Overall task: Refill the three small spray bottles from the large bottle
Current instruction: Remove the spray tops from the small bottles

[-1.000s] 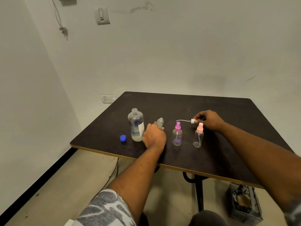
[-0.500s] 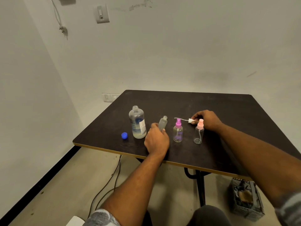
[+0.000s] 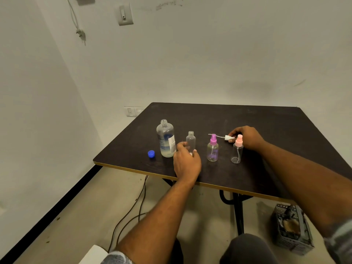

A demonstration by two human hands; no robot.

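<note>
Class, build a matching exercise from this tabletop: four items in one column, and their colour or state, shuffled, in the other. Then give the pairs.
Items
1. large bottle
2. loose cap
3. uncapped small bottle
4. white spray head

States
A. blue, lying on the table
B. held in the right hand
C. open, with a label
D. held in the left hand

Pairs: 1-C, 2-A, 3-D, 4-B

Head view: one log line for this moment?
left hand: holds uncapped small bottle upright | right hand: holds white sprayer head | large bottle: open | blue cap: on table

Clear glossy plastic bottles [image 3: 190, 141]; matt dark table [image 3: 247, 119].
</note>
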